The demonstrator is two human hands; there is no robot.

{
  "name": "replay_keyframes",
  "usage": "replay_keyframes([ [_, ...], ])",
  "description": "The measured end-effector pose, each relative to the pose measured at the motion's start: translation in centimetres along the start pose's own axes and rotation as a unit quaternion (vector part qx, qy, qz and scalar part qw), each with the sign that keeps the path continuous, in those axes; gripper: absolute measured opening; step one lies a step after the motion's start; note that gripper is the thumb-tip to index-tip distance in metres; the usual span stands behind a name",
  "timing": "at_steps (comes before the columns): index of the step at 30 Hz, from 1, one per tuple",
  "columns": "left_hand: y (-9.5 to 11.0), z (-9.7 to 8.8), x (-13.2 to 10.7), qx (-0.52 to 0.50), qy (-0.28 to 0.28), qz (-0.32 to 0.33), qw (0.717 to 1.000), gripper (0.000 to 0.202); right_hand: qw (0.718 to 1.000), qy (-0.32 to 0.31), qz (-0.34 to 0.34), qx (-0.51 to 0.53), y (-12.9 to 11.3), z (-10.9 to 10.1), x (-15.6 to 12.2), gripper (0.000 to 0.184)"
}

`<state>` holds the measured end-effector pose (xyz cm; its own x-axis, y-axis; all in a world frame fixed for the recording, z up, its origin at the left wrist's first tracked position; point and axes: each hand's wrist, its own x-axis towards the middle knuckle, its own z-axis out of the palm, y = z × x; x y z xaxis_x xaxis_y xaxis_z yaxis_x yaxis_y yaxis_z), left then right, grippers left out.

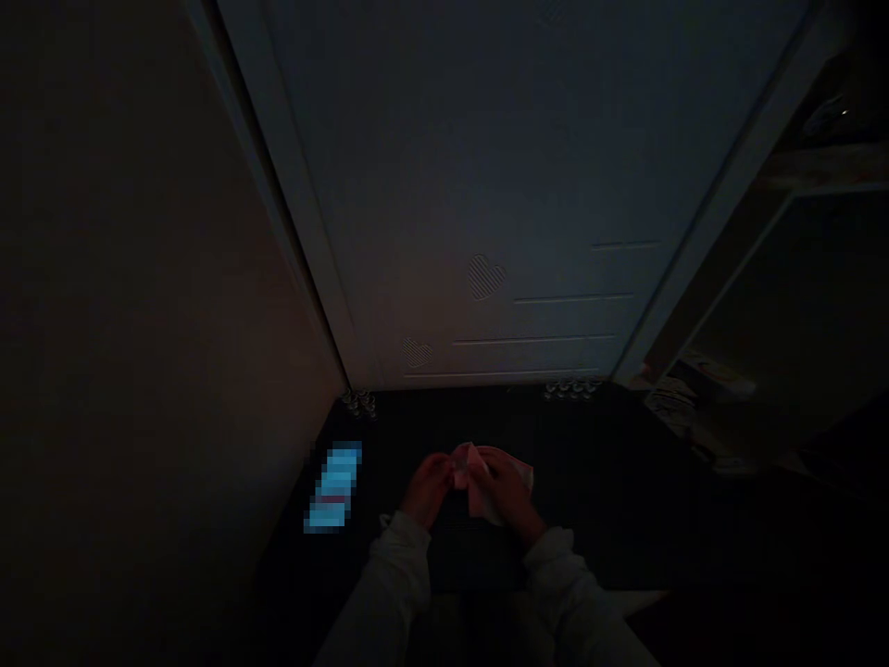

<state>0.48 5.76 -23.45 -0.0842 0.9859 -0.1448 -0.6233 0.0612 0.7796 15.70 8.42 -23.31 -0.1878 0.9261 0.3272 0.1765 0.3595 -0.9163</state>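
Note:
Between my hands, just above or on the dark tabletop point(458, 556), is a pink folded sheet point(476, 496) with a paler underside. It looks like paper, though the dim light hides its texture. My left hand point(428, 486) pinches its left end with the fingertips. Over its right part, the fingers of my right hand point(508, 493) are closed, and a loose corner spreads out past them. Several fingers are lost in shadow.
A lit phone screen point(333, 488), blurred into blocks, lies to the left. Small shiny round things stand at the back left point(359, 404) and back right point(570, 389). Behind rises a pale panel point(444, 185) with hearts. Cluttered items point(701, 389) sit at right.

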Motion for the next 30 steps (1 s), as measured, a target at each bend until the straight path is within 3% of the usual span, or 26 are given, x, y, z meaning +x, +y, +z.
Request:
replay_keyframes([
  [14,0.3,-0.5,0.2,-0.061,0.013,-0.021,0.998,0.027,0.992,0.071,0.089,0.058,1.7,0.1,-0.2,0.050],
  [21,0.5,-0.2,0.0,-0.054,-0.016,-0.033,0.998,0.024,0.994,0.029,0.076,0.069,0.9,0.1,-0.2,0.033],
  [30,0.6,-0.2,0.0,-0.043,-0.040,-0.019,0.998,0.029,0.997,-0.035,0.054,0.040,1.0,0.0,-0.3,0.031],
])
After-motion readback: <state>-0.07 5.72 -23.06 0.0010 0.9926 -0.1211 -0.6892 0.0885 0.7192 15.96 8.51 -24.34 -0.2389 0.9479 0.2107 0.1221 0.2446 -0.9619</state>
